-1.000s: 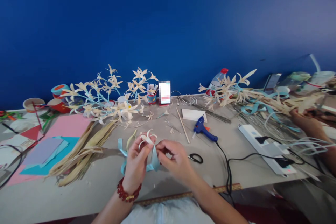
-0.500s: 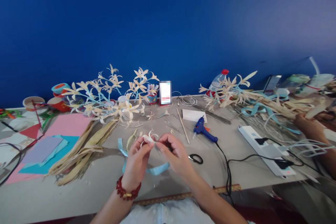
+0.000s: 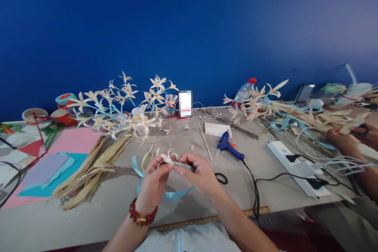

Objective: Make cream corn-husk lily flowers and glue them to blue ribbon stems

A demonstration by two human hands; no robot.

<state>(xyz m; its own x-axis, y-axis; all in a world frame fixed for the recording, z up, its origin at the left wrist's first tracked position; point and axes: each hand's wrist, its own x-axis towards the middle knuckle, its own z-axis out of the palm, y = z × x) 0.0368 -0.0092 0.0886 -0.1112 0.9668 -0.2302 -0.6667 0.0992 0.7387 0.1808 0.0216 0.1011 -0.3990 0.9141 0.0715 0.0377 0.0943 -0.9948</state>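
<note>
My left hand (image 3: 153,185), with a red bead bracelet at the wrist, pinches a small cream flower (image 3: 167,157) at its base. My right hand (image 3: 198,174) is closed on the flower's stem, where a light blue ribbon (image 3: 174,193) is wound; the ribbon's loose end loops down under both hands and trails left on the grey table (image 3: 118,201). Black scissors (image 3: 221,178) lie just right of my right hand.
Dried husk strips (image 3: 88,173) and coloured paper sheets (image 3: 50,165) lie left. Finished flower branches (image 3: 124,106) stand behind. A blue glue gun (image 3: 228,146), its cable, a white power strip (image 3: 295,165) and a wooden stick (image 3: 206,146) lie right. Another person's hands (image 3: 348,141) work at far right.
My hands have drawn closer together at the flower's stem. The ribbon, upright between them a second ago, now hangs in a loop below them.
</note>
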